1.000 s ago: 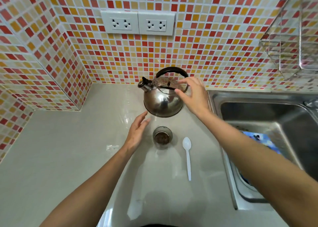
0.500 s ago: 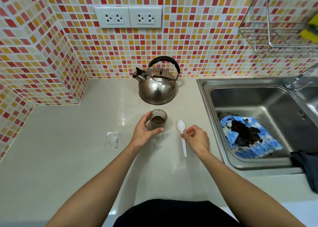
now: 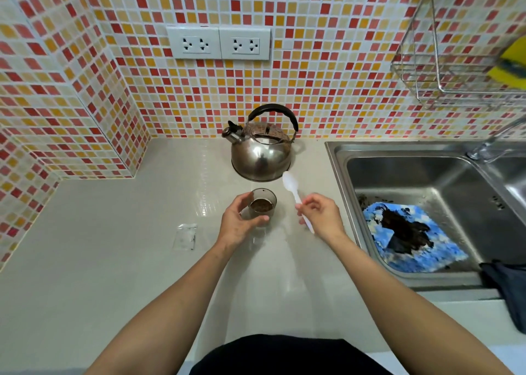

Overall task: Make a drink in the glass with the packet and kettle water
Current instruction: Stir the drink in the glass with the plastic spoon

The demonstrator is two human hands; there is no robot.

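Glass (image 3: 263, 204) with brown contents stands on the counter (image 3: 113, 260), cupped by the left hand (image 3: 239, 223); an emptied packet (image 3: 185, 235) lies to its left. Right hand (image 3: 321, 215) pinches a white spoon (image 3: 294, 195) beside the glass. Kettle (image 3: 260, 149) stands farther back; sink (image 3: 427, 204) at right.
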